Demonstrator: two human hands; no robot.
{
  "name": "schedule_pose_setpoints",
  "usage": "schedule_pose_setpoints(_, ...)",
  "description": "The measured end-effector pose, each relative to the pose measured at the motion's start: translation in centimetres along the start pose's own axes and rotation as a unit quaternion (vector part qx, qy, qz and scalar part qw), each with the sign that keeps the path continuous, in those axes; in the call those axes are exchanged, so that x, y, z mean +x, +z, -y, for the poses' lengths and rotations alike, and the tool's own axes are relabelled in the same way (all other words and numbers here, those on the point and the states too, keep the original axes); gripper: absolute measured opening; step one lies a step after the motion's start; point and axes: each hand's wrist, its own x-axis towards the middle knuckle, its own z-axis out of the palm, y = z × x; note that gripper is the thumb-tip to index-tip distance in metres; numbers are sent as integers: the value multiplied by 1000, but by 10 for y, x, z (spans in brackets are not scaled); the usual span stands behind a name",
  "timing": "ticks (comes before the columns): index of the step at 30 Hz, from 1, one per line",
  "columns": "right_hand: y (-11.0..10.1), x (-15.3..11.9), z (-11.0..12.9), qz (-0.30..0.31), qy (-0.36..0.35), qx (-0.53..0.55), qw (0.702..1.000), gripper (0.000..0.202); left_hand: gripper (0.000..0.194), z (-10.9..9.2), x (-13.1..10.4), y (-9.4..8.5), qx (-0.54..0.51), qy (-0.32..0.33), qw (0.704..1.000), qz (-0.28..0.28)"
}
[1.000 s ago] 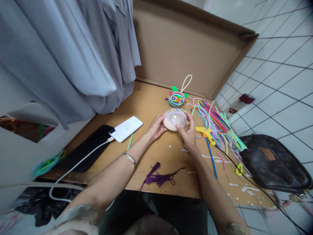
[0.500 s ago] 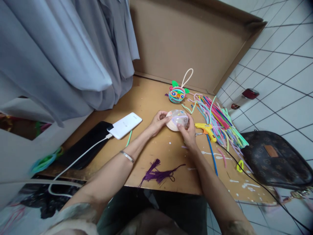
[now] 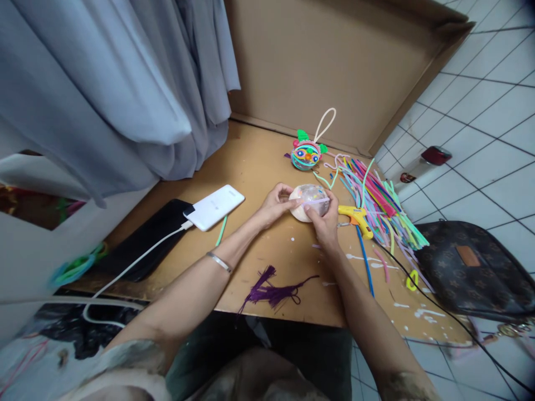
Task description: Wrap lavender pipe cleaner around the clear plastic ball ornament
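Observation:
A clear round ball with a pale lilac strip across it is held between my two hands above the table. My left hand grips its left side, thumb on the front. On the right side my right hand has its fingers wrapped round the ball, its thumb near the strip. Behind the ball stands a decorated ball with blue eyes, green ears and a cream loop. Just right of my right hand lies a yellow glue gun.
Colourful pipe cleaners spread at the right, beside a brown bag. Purple tassels lie near the front edge. A white power bank with a cable rests on a black object at left. Cardboard stands behind.
The ball has turned slightly in my hands, so its lilac strip now lies more level. The whole view has shifted a little.

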Motion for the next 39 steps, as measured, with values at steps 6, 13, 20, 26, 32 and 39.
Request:
schedule_pose_setpoints(6,1,1,-5,-2,-19,-17,1000,73,47,-5,-3,4,-11,-10,1000,-3)
schedule_pose_setpoints(13,5,-1,-3,-28,-16,-48,998,76,47,-1,-2,5,-18,-11,1000,-9)
schedule_pose_setpoints(20,8,-2,-2,-50,-48,-103,992,72,50,0,-2,4,-28,-14,999,-8)
schedule_pose_setpoints(26,9,-2,-1,-55,-38,-101,993,69,58,1,-1,2,-36,-19,999,12)
schedule_pose_setpoints(32,8,-1,-4,-51,-51,-106,992,68,61,3,1,-2,-38,-19,999,32)
schedule_pose_setpoints(39,8,-1,-3,-54,-40,-105,992,67,61,2,2,-3,-35,-18,998,47)
